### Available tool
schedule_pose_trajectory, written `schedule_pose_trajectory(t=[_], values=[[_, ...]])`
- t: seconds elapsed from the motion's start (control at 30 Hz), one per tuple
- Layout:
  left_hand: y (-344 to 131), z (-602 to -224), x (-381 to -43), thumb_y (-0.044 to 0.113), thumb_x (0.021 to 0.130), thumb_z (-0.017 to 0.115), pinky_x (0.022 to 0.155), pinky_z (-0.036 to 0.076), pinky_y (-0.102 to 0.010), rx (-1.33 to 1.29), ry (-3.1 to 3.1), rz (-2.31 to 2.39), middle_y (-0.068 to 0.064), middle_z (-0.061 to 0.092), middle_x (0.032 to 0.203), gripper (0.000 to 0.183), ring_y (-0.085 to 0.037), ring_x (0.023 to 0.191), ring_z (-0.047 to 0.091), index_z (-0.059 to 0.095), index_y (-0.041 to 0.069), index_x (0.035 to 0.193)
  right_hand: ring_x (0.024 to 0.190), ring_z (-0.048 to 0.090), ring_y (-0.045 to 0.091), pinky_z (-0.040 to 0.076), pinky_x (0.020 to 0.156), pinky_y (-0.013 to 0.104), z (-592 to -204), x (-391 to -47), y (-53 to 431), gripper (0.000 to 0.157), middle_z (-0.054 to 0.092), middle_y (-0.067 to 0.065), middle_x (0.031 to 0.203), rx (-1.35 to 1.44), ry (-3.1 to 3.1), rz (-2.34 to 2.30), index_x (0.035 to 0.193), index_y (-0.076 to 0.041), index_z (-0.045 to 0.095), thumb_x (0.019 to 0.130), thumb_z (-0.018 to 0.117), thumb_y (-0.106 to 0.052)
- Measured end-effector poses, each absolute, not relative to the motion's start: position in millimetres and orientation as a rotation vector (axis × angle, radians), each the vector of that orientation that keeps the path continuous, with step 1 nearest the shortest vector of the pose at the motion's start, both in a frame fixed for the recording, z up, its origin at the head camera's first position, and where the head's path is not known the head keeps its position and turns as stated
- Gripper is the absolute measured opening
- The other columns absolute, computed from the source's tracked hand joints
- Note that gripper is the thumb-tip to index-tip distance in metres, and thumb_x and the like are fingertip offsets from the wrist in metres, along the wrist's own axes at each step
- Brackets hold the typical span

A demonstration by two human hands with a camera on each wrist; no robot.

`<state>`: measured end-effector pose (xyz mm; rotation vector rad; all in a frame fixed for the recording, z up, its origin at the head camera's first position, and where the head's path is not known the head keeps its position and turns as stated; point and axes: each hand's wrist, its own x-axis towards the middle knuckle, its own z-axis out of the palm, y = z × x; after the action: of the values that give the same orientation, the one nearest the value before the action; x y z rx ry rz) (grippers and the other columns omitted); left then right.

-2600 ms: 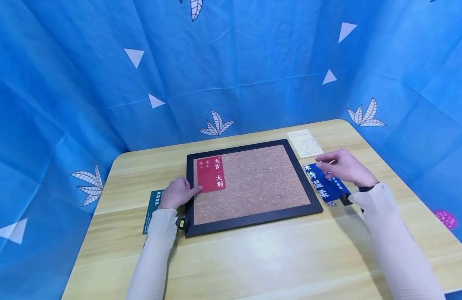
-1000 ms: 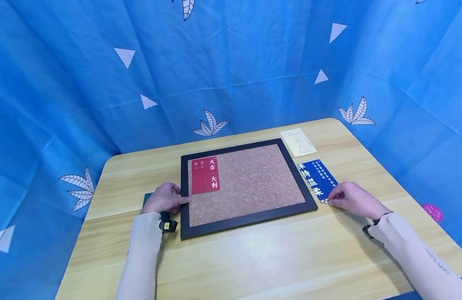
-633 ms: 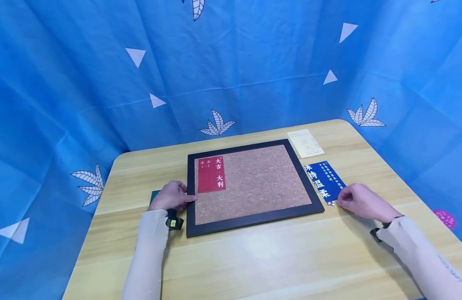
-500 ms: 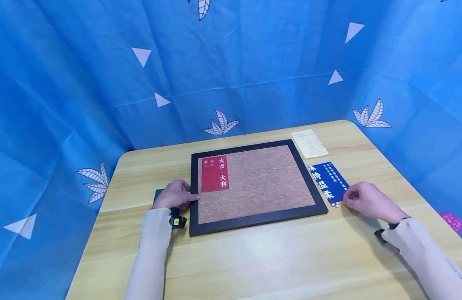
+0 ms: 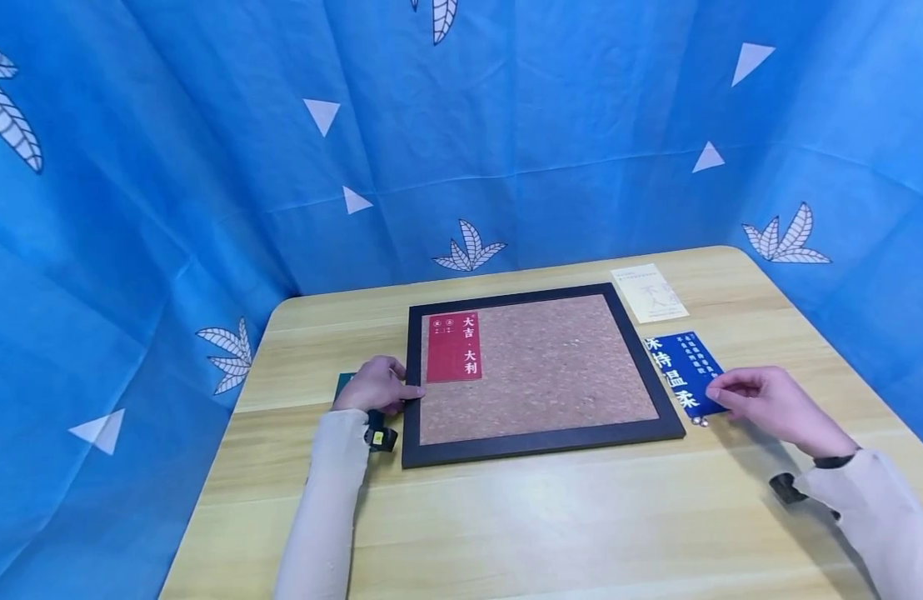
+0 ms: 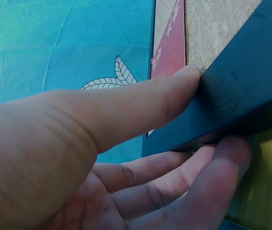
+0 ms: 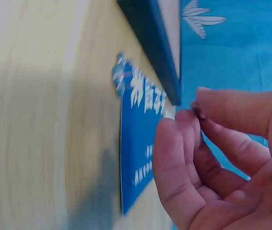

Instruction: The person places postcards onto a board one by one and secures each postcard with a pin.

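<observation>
A cork board [image 5: 551,358] in a black frame lies on the table. A red card [image 5: 452,346] with white characters sits at its upper left. My left hand [image 5: 375,383] grips the frame's left side, thumb [image 6: 174,91] on top and fingers at the outer edge. To the right of the board, my right hand [image 5: 780,404] is raised over the corner of a blue card [image 5: 690,375]. Its thumb and index fingertips pinch a small dark pushpin [image 7: 199,112], mostly hidden by them. Several shiny pushpins [image 5: 700,421] lie at the blue card's near edge.
A cream card [image 5: 651,292] lies behind the blue one. Partly under my left hand and wrist is a dark green card [image 5: 345,382]. A blue curtain [image 5: 461,125] hangs close behind the table [image 5: 551,517].
My right hand went from above the blue card down to the pushpins, then rose slightly, pinching one. My left thumb shifted from the red card to the frame. The head view turned slightly left.
</observation>
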<state>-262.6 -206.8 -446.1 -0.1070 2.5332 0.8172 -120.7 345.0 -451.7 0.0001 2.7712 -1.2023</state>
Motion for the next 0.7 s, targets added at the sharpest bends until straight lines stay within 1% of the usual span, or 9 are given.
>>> schedule_pose_trajectory(t=[0.03, 0.13, 0.27, 0.37, 0.43, 0.53, 0.6, 0.7], values=[[-207.1, -446.1, -262.6, 0.039, 0.085, 0.086, 0.073, 0.06, -0.033, -0.108, 2.53, 0.818, -0.013, 0.073, 0.098, 0.064, -0.022, 0.076, 0.072, 0.058, 0.003, 0.131, 0.076, 0.072, 0.008, 0.061, 0.069, 0.028, -452.3, -121.4, 345.0, 0.028, 0.077, 0.018, 0.105, 0.023, 2.734, -1.258, 0.118, 0.01, 0.068, 0.103, 0.063, -0.013], [-206.1, -447.8, -264.0, 0.042, 0.087, 0.083, 0.072, 0.06, -0.033, -0.105, 2.523, 0.835, -0.013, 0.073, 0.099, 0.062, -0.022, 0.076, 0.072, 0.058, 0.004, 0.129, 0.083, 0.075, 0.009, 0.064, 0.072, 0.03, -452.8, -122.5, 345.4, 0.033, 0.08, 0.005, 0.102, 0.068, 2.634, -1.402, 0.123, 0.015, 0.062, 0.104, 0.062, -0.013], [-200.7, -453.4, -266.0, 0.048, 0.091, 0.076, 0.067, 0.059, -0.029, -0.103, 2.546, 0.855, -0.011, 0.072, 0.096, 0.053, -0.021, 0.075, 0.072, 0.061, 0.007, 0.12, 0.084, 0.076, 0.007, 0.064, 0.073, 0.029, -453.1, -123.3, 345.6, 0.033, 0.078, -0.013, 0.096, 0.076, 2.602, -1.484, 0.122, 0.015, 0.062, 0.103, 0.063, -0.011], [-195.6, -457.5, -265.5, 0.05, 0.092, 0.074, 0.063, 0.056, -0.028, -0.104, 2.579, 0.857, -0.011, 0.07, 0.092, 0.048, -0.021, 0.072, 0.07, 0.062, 0.008, 0.11, 0.082, 0.075, 0.006, 0.063, 0.072, 0.026, -454.4, -124.0, 345.6, 0.026, 0.076, -0.02, 0.094, 0.1, 2.594, -1.529, 0.119, 0.006, 0.07, 0.102, 0.066, -0.013], [-192.8, -458.9, -264.5, 0.049, 0.092, 0.075, 0.06, 0.055, -0.027, -0.109, 2.599, 0.852, -0.011, 0.069, 0.089, 0.045, -0.022, 0.071, 0.069, 0.062, 0.008, 0.106, 0.082, 0.075, 0.005, 0.063, 0.072, 0.025, -455.0, -124.9, 345.4, 0.02, 0.075, -0.023, 0.094, 0.12, 2.568, -1.573, 0.115, -0.003, 0.076, 0.101, 0.067, -0.015], [-191.2, -459.7, -262.6, 0.047, 0.09, 0.077, 0.058, 0.053, -0.027, -0.124, 2.622, 0.842, -0.011, 0.067, 0.087, 0.044, -0.022, 0.069, 0.068, 0.061, 0.009, 0.104, 0.083, 0.075, 0.003, 0.062, 0.072, 0.022, -455.1, -127.6, 344.0, 0.017, 0.075, -0.025, 0.096, 0.132, 2.513, -1.641, 0.111, -0.017, 0.08, 0.102, 0.066, -0.015], [-192.0, -459.3, -261.0, 0.046, 0.09, 0.078, 0.057, 0.052, -0.027, -0.139, 2.634, 0.835, -0.011, 0.067, 0.086, 0.044, -0.022, 0.068, 0.068, 0.06, 0.009, 0.103, 0.083, 0.075, 0.002, 0.062, 0.072, 0.021, -455.0, -130.5, 341.6, 0.019, 0.076, -0.024, 0.096, 0.134, 2.469, -1.7, 0.109, -0.024, 0.081, 0.102, 0.066, -0.014], [-194.7, -457.2, -258.4, 0.046, 0.089, 0.078, 0.056, 0.052, -0.027, -0.163, 2.643, 0.838, -0.011, 0.067, 0.086, 0.044, -0.023, 0.067, 0.067, 0.06, 0.008, 0.103, 0.084, 0.076, 0.003, 0.062, 0.072, 0.021, -455.2, -136.0, 336.7, 0.023, 0.079, -0.018, 0.094, 0.133, 2.363, -1.851, 0.105, -0.027, 0.081, 0.101, 0.066, -0.01]])
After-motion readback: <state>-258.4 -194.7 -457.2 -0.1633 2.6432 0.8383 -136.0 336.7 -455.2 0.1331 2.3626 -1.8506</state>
